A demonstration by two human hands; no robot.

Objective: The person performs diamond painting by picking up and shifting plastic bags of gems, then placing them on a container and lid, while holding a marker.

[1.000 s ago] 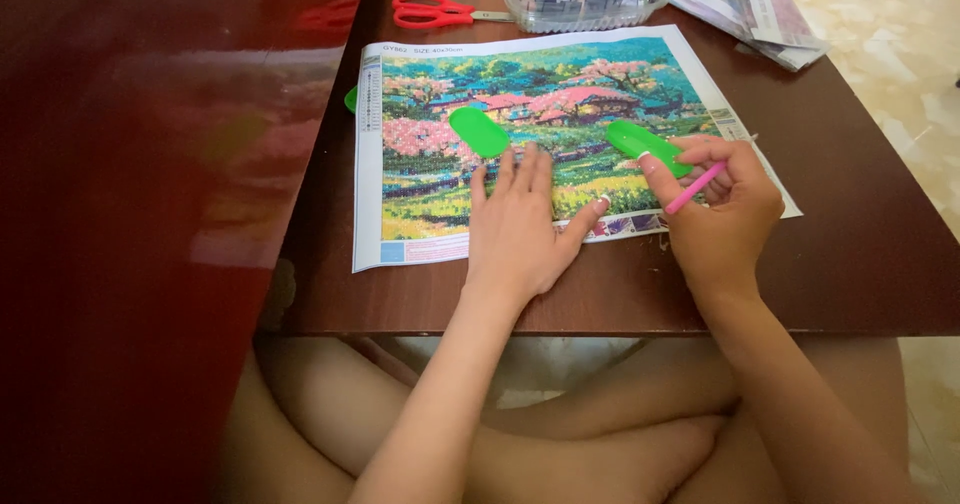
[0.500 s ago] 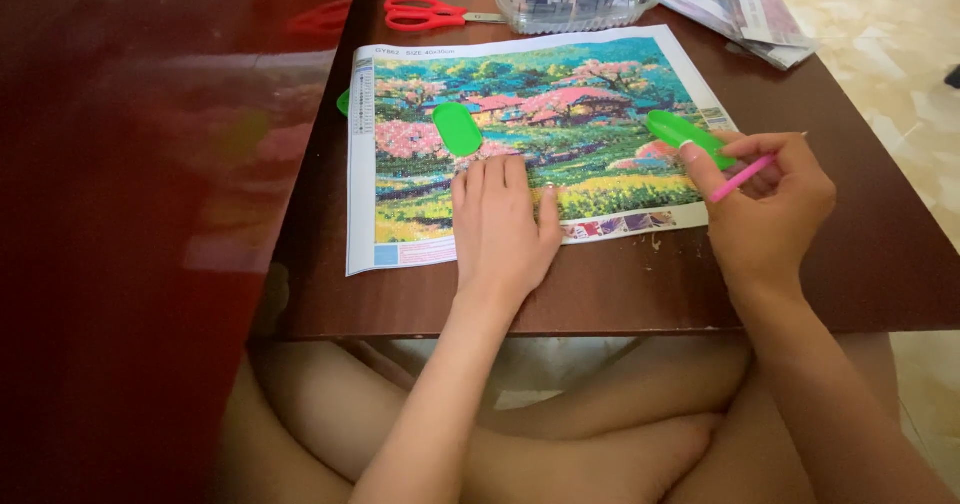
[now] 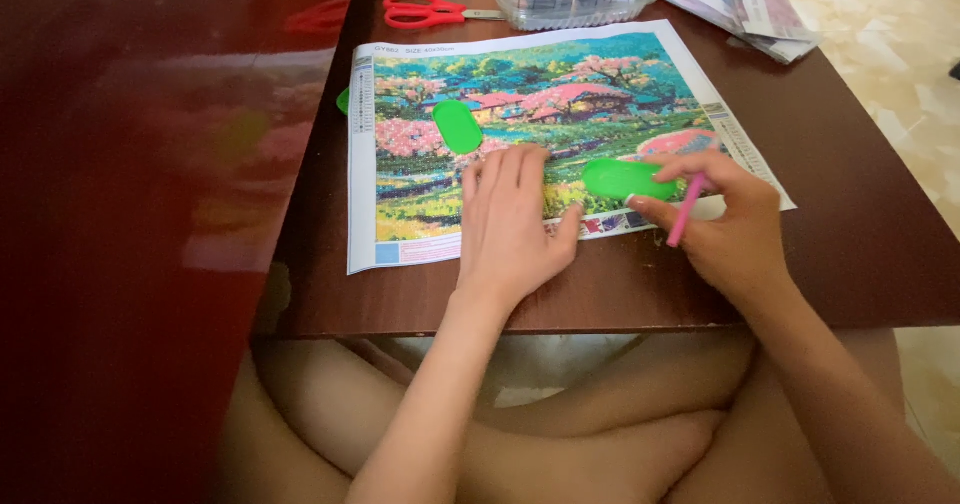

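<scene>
head cam – worn high, faces steeply down | close over table [image 3: 850, 264] edge – single view

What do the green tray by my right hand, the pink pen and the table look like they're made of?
Green tray: likely moulded plastic, uniform bright colour with a smooth sheen. Pink pen: probably plastic too, thin and evenly coloured. Table: looks like dark brown wood or wood-look laminate with a faint satin shine; which one I can't tell.

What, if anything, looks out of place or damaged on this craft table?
The wooden table's near-left corner looks chipped, with a pale worn patch. A green tray lies half hidden under the canvas's left edge. Otherwise nothing stands out: the left hand lies flat on the canvas, and nothing looks spilled.
</scene>
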